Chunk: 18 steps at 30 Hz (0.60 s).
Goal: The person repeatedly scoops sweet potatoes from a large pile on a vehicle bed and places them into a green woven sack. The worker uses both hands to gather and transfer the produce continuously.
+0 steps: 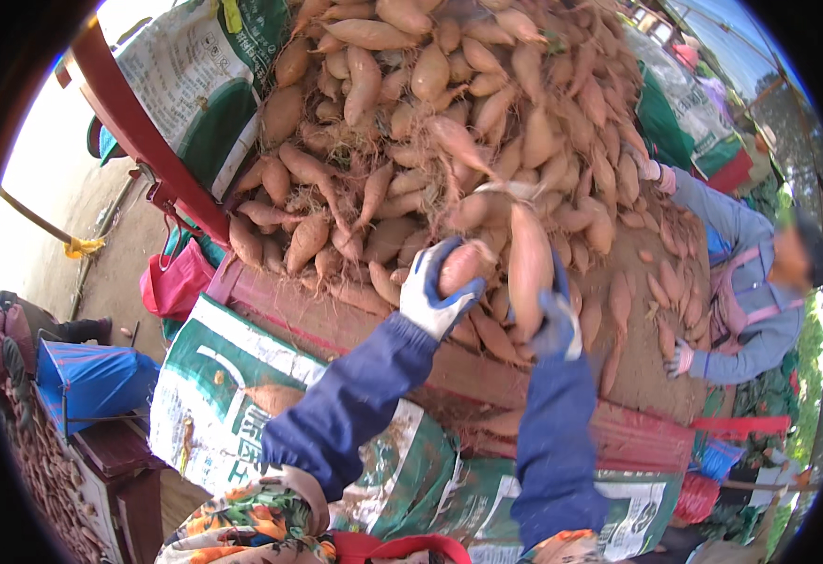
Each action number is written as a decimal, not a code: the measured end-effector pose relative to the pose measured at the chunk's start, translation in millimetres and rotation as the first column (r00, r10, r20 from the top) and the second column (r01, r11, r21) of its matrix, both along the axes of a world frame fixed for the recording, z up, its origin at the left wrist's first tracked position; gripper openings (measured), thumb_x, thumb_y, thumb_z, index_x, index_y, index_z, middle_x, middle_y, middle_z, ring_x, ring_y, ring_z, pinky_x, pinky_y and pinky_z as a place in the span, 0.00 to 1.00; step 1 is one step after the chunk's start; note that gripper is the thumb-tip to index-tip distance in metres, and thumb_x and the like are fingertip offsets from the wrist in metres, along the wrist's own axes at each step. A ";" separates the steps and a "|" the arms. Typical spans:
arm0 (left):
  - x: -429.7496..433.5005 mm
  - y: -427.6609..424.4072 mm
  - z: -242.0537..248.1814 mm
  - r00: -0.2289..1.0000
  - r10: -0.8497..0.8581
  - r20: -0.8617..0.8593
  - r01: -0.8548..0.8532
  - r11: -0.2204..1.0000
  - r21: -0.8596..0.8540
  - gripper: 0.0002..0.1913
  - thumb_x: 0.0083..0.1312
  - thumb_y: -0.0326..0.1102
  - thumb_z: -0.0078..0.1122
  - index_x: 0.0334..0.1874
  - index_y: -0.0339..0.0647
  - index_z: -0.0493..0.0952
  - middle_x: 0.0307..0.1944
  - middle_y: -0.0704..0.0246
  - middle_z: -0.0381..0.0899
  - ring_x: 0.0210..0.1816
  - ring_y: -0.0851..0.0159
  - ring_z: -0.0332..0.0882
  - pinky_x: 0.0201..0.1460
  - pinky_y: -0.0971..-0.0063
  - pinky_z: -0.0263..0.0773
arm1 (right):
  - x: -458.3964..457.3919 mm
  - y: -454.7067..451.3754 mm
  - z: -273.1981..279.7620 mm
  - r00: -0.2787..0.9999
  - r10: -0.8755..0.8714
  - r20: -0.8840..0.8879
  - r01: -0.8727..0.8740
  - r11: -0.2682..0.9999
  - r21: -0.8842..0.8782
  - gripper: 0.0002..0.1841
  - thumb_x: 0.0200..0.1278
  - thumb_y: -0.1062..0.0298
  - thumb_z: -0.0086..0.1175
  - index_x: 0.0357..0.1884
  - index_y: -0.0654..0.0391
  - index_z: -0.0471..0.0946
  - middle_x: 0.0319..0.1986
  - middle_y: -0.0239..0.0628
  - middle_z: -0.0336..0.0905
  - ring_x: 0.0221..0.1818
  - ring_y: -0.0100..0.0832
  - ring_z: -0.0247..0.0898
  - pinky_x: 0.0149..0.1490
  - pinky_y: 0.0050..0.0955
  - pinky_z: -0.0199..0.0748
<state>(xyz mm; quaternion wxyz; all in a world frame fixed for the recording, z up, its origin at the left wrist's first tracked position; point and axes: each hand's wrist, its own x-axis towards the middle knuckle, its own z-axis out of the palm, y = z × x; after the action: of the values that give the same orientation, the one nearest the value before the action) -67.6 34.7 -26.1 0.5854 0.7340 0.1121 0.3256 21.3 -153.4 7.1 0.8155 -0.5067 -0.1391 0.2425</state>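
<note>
A large heap of sweet potatoes [411,127] with stringy roots covers the far part of the red-edged truck bed [482,363]. My left hand [434,292], in a white and blue work glove, grips a short, thick sweet potato [465,266]. Beside it, my right hand [557,321], gloved too and slightly blurred, is closed around the lower end of a long pale sweet potato [530,264] that points away from me. Both hands are over the near edge of the heap. Blue sleeves cover my forearms.
Green and white woven sacks [299,395] hang over the near edge, one with a sweet potato [274,398] on it. A co-worker [757,296] leans over the right side, both hands at the sweet potatoes. A red metal post [137,116] stands at left, near a blue-covered seat [94,381].
</note>
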 end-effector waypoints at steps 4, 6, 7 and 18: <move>-97.1 -91.5 23.9 0.941 -0.336 -0.029 0.321 0.919 -0.229 0.35 0.69 0.40 0.67 0.74 0.33 0.62 0.67 0.58 0.71 0.68 0.59 0.69 0.72 0.65 0.64 | -151.4 -38.7 22.9 0.907 -0.269 0.326 0.402 0.784 -0.473 0.39 0.62 0.58 0.65 0.72 0.65 0.63 0.58 0.52 0.75 0.56 0.49 0.76 0.55 0.46 0.76; -157.1 -140.8 11.6 0.878 -0.448 -0.166 0.421 0.890 -0.174 0.37 0.68 0.43 0.67 0.74 0.32 0.62 0.67 0.53 0.70 0.69 0.52 0.69 0.73 0.61 0.63 | -215.7 -51.1 53.3 0.827 -0.440 0.351 0.562 0.627 -0.539 0.25 0.71 0.51 0.53 0.57 0.64 0.70 0.45 0.45 0.78 0.47 0.40 0.76 0.49 0.42 0.75; -182.7 -168.8 9.6 0.854 -0.482 -0.196 0.468 0.876 -0.117 0.38 0.67 0.46 0.68 0.73 0.33 0.63 0.66 0.49 0.71 0.68 0.46 0.70 0.72 0.59 0.64 | -241.1 -77.3 63.1 0.827 -0.547 0.131 0.548 0.732 -0.404 0.23 0.76 0.48 0.44 0.49 0.63 0.73 0.40 0.39 0.78 0.43 0.34 0.74 0.49 0.37 0.74; -297.5 -232.3 31.7 0.445 -0.715 -0.540 0.887 0.434 0.156 0.36 0.61 0.48 0.69 0.72 0.51 0.69 0.64 0.57 0.74 0.62 0.43 0.73 0.64 0.51 0.71 | -565.7 -407.7 -47.0 0.419 -0.841 -0.342 0.802 0.519 -0.296 0.16 0.77 0.53 0.50 0.56 0.52 0.75 0.48 0.33 0.80 0.48 0.34 0.75 0.51 0.36 0.74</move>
<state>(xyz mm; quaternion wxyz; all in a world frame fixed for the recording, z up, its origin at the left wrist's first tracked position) -365.2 -197.6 5.6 0.4605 0.8491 -0.2169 -0.1412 -544.4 -561.1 -39.9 0.8142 -0.4742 0.3272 -0.0726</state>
